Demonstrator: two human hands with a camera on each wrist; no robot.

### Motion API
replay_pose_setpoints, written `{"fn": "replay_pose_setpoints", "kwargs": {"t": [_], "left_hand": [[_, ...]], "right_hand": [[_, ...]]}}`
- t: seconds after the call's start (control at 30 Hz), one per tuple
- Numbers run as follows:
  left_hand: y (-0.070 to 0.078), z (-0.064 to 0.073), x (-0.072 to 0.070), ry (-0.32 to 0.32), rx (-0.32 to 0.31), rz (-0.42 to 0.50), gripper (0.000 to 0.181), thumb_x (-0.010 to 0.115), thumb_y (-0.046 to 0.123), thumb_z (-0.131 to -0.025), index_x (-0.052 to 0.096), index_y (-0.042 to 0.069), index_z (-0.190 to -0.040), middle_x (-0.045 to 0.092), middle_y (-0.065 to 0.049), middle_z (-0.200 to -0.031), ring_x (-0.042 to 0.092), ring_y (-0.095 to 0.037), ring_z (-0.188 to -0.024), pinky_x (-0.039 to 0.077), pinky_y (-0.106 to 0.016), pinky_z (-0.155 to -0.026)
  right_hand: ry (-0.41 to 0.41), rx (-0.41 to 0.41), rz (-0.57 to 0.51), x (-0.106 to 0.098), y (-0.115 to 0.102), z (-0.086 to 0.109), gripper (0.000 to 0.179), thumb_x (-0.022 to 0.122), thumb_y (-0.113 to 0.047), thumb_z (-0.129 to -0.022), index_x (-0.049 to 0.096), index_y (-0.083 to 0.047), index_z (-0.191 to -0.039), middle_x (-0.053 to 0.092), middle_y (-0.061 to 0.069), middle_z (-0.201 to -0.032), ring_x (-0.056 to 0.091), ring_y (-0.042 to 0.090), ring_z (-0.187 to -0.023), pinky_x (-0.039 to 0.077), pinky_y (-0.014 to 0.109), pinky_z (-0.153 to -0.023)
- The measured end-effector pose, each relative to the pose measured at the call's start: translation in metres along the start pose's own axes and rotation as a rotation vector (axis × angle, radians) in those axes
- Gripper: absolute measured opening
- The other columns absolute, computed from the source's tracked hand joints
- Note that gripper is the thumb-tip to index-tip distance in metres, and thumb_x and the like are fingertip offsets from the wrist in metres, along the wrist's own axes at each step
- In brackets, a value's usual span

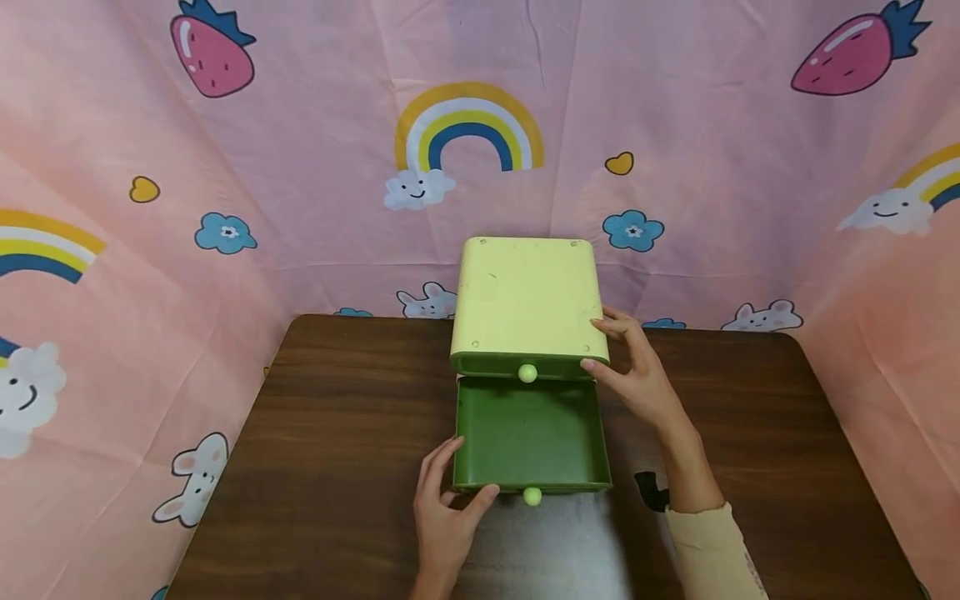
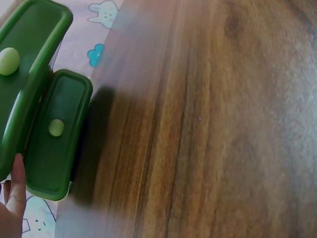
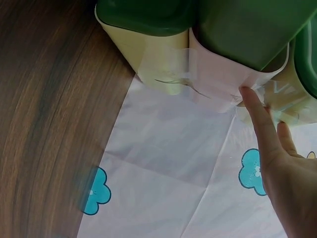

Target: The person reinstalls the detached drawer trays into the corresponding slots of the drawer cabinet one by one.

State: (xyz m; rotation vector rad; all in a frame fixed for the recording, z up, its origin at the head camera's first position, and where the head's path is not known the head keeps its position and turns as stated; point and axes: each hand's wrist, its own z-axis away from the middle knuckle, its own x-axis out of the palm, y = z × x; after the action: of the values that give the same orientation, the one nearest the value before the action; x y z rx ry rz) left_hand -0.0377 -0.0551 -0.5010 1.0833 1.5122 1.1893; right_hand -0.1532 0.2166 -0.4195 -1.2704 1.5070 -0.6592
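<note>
A small stack of drawers (image 1: 528,296) with a pale yellow top stands at the table's far edge. One green drawer (image 1: 532,429) below the top one is pulled out, its bare inside showing. My left hand (image 1: 444,517) holds the drawer's near left corner, thumb at the front edge and fingers along the left wall. On the right side of the stack, my right hand (image 1: 637,371) rests with extended fingers. In the right wrist view, a straight finger touches the pink casing (image 3: 215,79) around the pulled-out drawer. Pale green knobs (image 1: 528,373) mark the drawer fronts.
The stack stands on a dark wooden table (image 1: 352,467). A pink cloth (image 1: 322,125) printed with rainbows, strawberries and rabbits hangs behind and at both sides. Beside my right forearm is a small dark object (image 1: 649,490), partly hidden by it.
</note>
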Motion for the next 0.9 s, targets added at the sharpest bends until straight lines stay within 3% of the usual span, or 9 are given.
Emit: {"fn": "replay_pose_setpoints", "kwargs": {"t": [0.1,0.23,0.4,0.63,0.9], "left_hand": [[-0.0006,-0.0026,0.0007,-0.009,0.015,0.012,0.067,0.085,0.002,-0.076,0.057,0.003,-0.137,0.051,-0.016,-0.138,0.05,-0.024,-0.121,0.058,-0.045,-0.067],[-0.0005,-0.006,-0.0003,-0.007,-0.017,0.034,0.073,0.085,0.001,-0.076,0.053,0.006,-0.141,0.051,-0.016,-0.136,0.052,-0.032,-0.117,0.057,-0.048,-0.071],[-0.0019,-0.0083,-0.001,-0.004,-0.042,0.035,0.074,0.086,0.004,-0.076,0.051,0.007,-0.142,0.052,-0.015,-0.135,0.053,-0.032,-0.116,0.055,-0.054,-0.075],[-0.0026,-0.0085,-0.0006,0.064,-0.036,0.01,0.072,0.089,0.005,-0.071,0.057,0.005,-0.136,0.059,-0.013,-0.126,0.057,-0.028,-0.108,0.057,-0.047,-0.073],[-0.0009,-0.0106,0.0016,0.075,-0.003,0.01,0.072,0.089,0.005,-0.071,0.057,-0.001,-0.135,0.059,-0.016,-0.125,0.061,-0.031,-0.108,0.058,-0.042,-0.076]], "right_hand": [[0.003,-0.009,0.007,0.0002,0.0003,-0.0003,0.051,0.068,0.007,-0.089,0.047,0.005,-0.136,0.031,0.022,-0.156,0.027,0.037,-0.145,0.025,0.066,-0.109],[0.004,-0.012,0.012,0.0008,-0.0001,-0.0002,0.052,0.068,0.007,-0.089,0.048,0.005,-0.136,0.03,0.022,-0.156,0.026,0.039,-0.145,0.025,0.067,-0.109],[0.009,-0.012,0.023,0.0004,-0.0012,0.0005,0.053,0.068,0.009,-0.088,0.047,0.007,-0.136,0.03,0.024,-0.156,0.028,0.041,-0.143,0.026,0.065,-0.108],[0.01,-0.003,0.021,0.0011,0.0005,0.0012,0.051,0.068,0.009,-0.088,0.047,0.007,-0.135,0.031,0.024,-0.155,0.029,0.04,-0.143,0.027,0.065,-0.108],[0.013,-0.008,0.01,0.0007,0.0018,0.0011,0.052,0.069,0.009,-0.088,0.047,0.008,-0.135,0.031,0.024,-0.155,0.031,0.039,-0.142,0.029,0.063,-0.107]]}}
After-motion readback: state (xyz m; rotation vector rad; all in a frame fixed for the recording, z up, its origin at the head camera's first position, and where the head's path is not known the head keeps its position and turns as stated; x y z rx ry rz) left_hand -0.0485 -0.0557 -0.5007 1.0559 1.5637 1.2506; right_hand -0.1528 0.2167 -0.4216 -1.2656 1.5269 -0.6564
